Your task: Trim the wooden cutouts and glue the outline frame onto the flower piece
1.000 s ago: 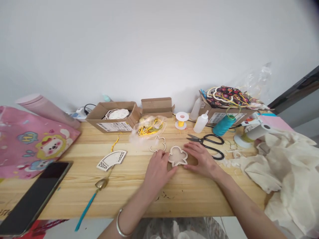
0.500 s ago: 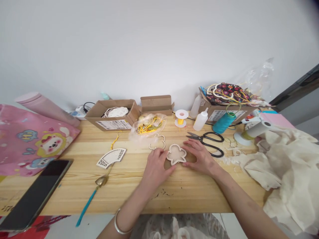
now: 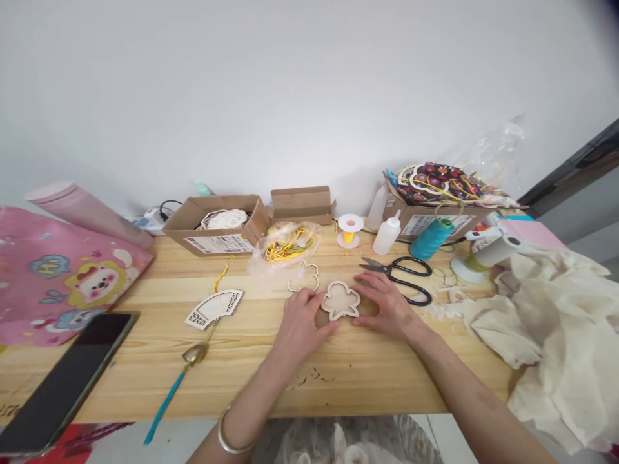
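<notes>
A flower-shaped wooden piece [image 3: 341, 300] with a raised pale rim and a beige middle lies flat on the table between my hands. My left hand [image 3: 300, 322] rests at its left side, thumb spread away from the fingers. On the other side, my right hand [image 3: 383, 305] is spread with its fingertips at or very near the rim; I cannot tell whether they touch it. Just beyond my left fingers is a thin open wooden outline [image 3: 316, 276]. Black-handled scissors [image 3: 416, 299] lie past my right hand.
To the left are a fan-shaped ornament [image 3: 215, 308] with a blue tassel [image 3: 165, 405] and a phone [image 3: 72, 377]. Boxes [image 3: 256, 222], a yellow thread spool [image 3: 349, 236], a squeeze bottle [image 3: 387, 235] and a teal thread cone [image 3: 432, 239] stand behind. Cream cloth [image 3: 565, 348] covers the right.
The whole view has shifted slightly. Both hands stay around the flower-shaped piece in nearly the same pose, and nothing has been picked up or put down.
</notes>
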`<state>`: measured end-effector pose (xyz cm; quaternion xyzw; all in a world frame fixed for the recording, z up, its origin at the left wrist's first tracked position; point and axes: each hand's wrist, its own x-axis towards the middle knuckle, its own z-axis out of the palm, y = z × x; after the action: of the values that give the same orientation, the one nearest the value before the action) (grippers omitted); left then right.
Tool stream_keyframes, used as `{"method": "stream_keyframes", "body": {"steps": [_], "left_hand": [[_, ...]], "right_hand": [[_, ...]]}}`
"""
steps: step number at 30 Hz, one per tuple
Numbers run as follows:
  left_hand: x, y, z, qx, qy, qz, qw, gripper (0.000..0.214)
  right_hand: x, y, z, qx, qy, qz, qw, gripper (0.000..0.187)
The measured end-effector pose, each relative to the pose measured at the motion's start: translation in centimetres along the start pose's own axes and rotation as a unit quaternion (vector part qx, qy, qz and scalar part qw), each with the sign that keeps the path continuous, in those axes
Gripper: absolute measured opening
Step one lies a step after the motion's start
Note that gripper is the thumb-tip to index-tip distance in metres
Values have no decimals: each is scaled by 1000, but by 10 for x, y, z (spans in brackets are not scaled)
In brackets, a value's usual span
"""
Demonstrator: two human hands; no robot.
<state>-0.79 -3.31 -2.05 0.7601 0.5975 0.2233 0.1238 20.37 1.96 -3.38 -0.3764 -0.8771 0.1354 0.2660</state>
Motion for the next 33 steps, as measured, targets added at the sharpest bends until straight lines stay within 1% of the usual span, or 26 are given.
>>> {"method": "stream_keyframes", "body": {"steps": [8, 14, 19, 25, 33], "left_hand": [[0, -1, 1, -5, 0, -6, 1000, 43], [0, 0, 0, 0, -6, -9, 1000, 43], [0, 1, -2, -2, -13, -16, 1000, 42], [0, -1, -1, 0, -17, -6, 1000, 46], [0, -1, 0, -1, -5, -3, 1000, 43]], "right_hand": [[0, -3, -1, -11, -13, 10, 1000, 56], [-1, -3, 0, -1, -10, 17, 1000, 57], [-1, -5, -2, -4, -20, 25, 999, 53], [0, -6, -3, -1, -18, 24, 1000, 59], [-1, -5, -2, -1, -15, 21, 1000, 53]]}}
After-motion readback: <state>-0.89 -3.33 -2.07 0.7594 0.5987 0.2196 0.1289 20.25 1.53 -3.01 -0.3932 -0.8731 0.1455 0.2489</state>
